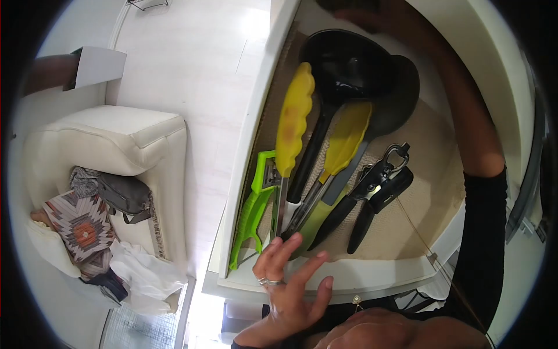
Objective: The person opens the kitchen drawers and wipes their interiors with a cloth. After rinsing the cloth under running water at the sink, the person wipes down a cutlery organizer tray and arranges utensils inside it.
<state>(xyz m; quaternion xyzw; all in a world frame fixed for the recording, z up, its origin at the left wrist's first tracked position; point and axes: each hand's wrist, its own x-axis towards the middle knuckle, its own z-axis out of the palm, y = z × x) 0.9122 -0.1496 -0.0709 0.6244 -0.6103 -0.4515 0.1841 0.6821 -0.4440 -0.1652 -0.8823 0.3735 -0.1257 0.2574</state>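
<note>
My left hand (290,279), with a ring on one finger, is open with its fingers apart over the drawer's front edge. Its fingertips lie at the lower end of the tongs (295,119), which have yellow scalloped heads; I cannot tell whether they touch. Deep at the back of the drawer is my right hand (375,18), dark and partly cut off, its grip unclear. Between the hands lie a black ladle (349,64), a dark large-headed utensil (404,99) partly under it, a black-handled can opener (378,189) and a bright green-handled tool (251,218).
The white drawer (250,139) is pulled out, with a beige textured liner (433,221) on its bottom. To the left stands a cream sofa (116,131) holding a patterned cushion (81,230), a grey bag (125,195) and white cloth (145,276). Pale floor (215,104) runs between.
</note>
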